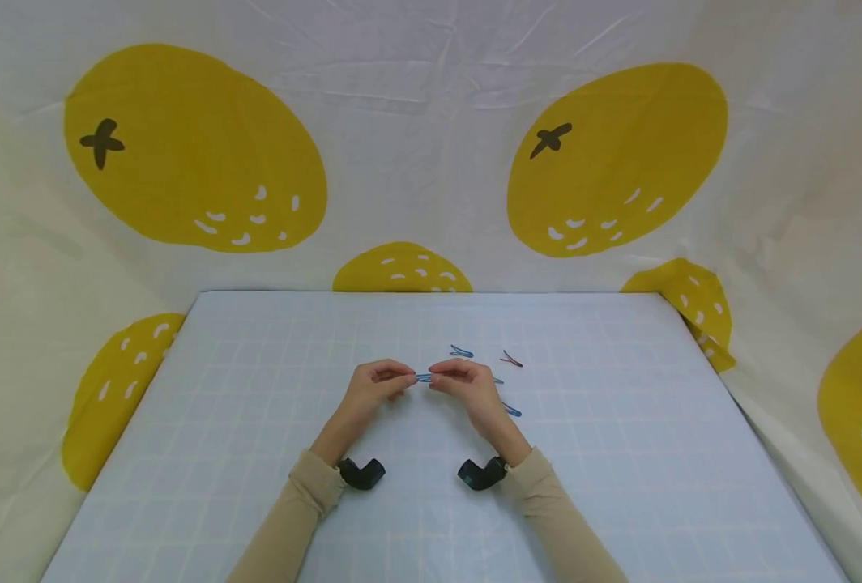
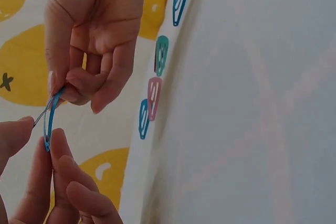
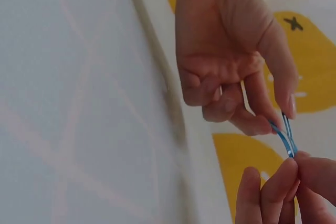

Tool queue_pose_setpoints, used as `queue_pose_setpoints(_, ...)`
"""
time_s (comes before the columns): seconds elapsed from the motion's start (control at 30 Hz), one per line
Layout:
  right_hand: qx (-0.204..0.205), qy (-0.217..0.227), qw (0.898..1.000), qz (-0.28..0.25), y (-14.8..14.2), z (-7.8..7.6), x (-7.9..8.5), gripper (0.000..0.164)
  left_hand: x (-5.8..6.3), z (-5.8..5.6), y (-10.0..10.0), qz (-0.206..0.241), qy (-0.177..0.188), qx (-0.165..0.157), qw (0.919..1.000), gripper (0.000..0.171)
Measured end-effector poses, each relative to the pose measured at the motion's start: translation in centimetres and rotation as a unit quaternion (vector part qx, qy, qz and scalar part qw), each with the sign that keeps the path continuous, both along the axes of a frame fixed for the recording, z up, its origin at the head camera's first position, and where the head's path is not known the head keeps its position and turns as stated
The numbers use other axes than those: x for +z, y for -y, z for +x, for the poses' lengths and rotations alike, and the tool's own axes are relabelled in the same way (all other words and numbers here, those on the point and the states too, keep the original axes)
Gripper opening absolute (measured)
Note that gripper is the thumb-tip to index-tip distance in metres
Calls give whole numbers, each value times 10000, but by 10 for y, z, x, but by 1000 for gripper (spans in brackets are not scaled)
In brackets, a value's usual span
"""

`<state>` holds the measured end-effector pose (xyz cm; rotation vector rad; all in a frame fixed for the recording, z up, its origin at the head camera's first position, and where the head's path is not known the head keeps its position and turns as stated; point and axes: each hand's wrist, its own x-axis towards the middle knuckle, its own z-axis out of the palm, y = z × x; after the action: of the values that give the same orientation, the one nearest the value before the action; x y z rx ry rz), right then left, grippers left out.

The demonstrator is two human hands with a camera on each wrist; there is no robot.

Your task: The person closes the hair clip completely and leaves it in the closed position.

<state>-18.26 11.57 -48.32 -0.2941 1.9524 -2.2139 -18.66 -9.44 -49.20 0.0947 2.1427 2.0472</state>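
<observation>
Two hands (image 1: 364, 392), fingers (image 1: 454, 367) clamped on one blue clip (image 1: 424, 377), four loose clips (image 2: 153, 99) nearby

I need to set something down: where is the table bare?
Free: the table left of the left hand, right of the loose snap hair clips, and between the wrist cameras. Crowded: around the right hand, with loose clips beyond and beside it.

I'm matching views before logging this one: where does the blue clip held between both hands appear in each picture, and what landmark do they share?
Head: the blue clip is below centre, between the left hand and right hand.
Left wrist: the clip is far left, a little below mid-height.
Right wrist: the clip is toward the right, below mid-height.
Shared landmark: the yellow print, visible in all three.
</observation>
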Motion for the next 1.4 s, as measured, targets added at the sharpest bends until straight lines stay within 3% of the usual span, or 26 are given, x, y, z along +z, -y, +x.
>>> queue_pose_setpoints(0.4, 39, 618, 9980, -102, 10, 5, -16, 19, -15, -2, 15, -140, 28, -290, 9995, 18)
queue_pose_setpoints(0.57, 131, 723, 9973, 12, 9, 5, -23, 17, -23, -2, 18, -299, -125, -457, 9984, 17)
queue_pose_setpoints(1.07, 278, 645, 9975, -85, 5, 5, -31, 19, -29, 2, 15, -1080, -586, -678, 9901, 17)
queue_pose_setpoints(1.4, 361, 438, 9977, 365, 5, 8, -29, 23, -31, 2, 17, -950, -716, -706, 9904, 10)
